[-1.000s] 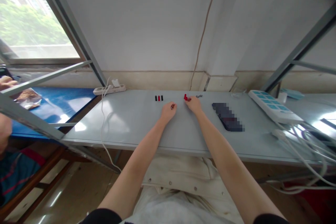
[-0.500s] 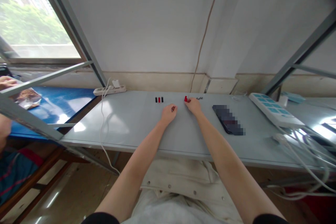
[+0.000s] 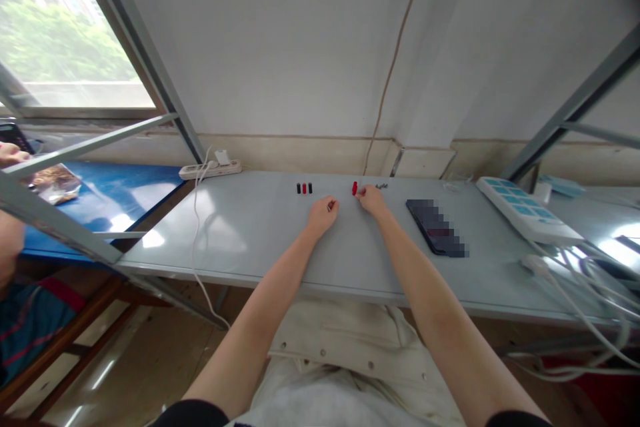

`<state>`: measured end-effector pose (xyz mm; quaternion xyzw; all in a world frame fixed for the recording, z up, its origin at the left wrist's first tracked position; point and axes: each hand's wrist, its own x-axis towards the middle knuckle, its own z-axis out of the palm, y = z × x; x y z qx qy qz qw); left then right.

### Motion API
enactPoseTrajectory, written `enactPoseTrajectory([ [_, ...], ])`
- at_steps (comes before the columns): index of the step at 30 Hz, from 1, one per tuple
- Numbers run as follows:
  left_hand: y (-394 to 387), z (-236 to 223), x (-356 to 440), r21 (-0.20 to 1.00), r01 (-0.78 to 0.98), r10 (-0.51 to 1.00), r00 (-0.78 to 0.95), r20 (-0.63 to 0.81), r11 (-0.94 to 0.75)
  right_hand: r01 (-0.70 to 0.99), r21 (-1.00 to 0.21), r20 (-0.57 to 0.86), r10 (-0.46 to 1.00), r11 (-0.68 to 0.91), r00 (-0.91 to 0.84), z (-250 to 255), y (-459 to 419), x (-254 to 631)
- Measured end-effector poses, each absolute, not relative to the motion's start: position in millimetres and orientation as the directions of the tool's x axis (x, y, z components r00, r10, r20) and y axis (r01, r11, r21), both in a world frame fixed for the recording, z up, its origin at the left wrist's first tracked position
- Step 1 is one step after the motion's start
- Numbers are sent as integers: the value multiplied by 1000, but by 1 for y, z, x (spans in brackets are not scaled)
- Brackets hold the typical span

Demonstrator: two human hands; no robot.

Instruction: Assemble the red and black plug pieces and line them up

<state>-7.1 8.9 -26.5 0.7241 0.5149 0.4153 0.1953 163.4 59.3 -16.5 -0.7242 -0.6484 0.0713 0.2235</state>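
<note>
On the grey table, my right hand [image 3: 373,201] is closed in a pinch, its fingertips at the lower part of a small red cylinder [image 3: 355,188]; whether this is one piece or two stacked I cannot tell. Several tiny dark metal-looking pieces [image 3: 382,186] lie just behind that hand. My left hand [image 3: 323,214] rests on the table with curled fingers. Something small and dark shows at its fingertips, too small to name. Beyond it stands a short row: a black cylinder [image 3: 299,188], a red cylinder [image 3: 304,189] and another black cylinder [image 3: 310,188].
A phone [image 3: 430,225], partly blurred out, lies right of my right arm. Farther right are a large white power strip [image 3: 530,211] and tangled white cables [image 3: 595,300]. Another power strip [image 3: 210,169] sits back left. A co-worker's arm [image 3: 10,247] shows beyond the metal frame.
The red cylinder at my right hand leaned and had a wider top before; now it stands straighter and the fingertips sit lower beside it. My left hand has hardly moved.
</note>
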Motion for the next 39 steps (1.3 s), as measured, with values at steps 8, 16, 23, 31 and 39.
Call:
enactPoseTrajectory([
  [8,10,-21,-14,649,691,932,101,348,-317,924,-372,155,976,-85,152,-12,60,165],
  [16,13,-18,-30,579,794,948,-8,318,-187,910,-407,195,966,-81,173,-14,58,168],
  [23,15,-15,-35,523,847,952,-80,295,-91,915,-389,233,950,-103,207,-4,41,167],
  [31,16,-16,-36,470,878,949,-68,307,-89,794,-595,444,874,122,199,-13,6,141],
  [39,18,-14,-36,419,906,949,-76,306,-63,762,-608,478,869,224,126,-20,3,138],
])
